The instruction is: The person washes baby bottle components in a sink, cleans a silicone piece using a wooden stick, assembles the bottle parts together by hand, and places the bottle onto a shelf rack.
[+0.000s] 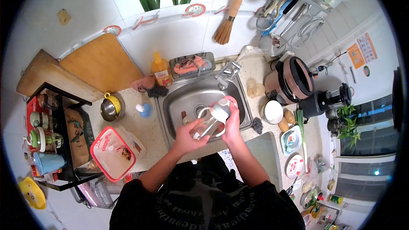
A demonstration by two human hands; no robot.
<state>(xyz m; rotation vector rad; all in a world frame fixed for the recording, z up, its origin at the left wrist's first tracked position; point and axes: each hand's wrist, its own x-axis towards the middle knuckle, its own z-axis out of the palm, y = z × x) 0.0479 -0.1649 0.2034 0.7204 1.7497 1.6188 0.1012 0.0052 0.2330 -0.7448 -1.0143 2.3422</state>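
Handling step, as judged: clear bottle (209, 126) held over the sink (174, 102); right hand (186, 139) clamped around its body, left hand (232, 127) closed on the lid end. Tap (223, 84) just beyond. Any further move appears to call for steady two-handed support

I see the clear bottle (209, 127) as smooth, glossy, see-through material; the sink (175, 105) reads to me as metal with a soft sheen, the faucet (228, 75) as shinier metal; the cutting board (99, 61) looks like smooth wood, fairly matt; the hanging brush (224, 30) has rough, stiff bristles; I make out glossy wall tiles (170, 24), a speckled, smooth countertop (147, 133), a rough, dark scouring pad (257, 125) and a matt black cloth shirt (204, 196).
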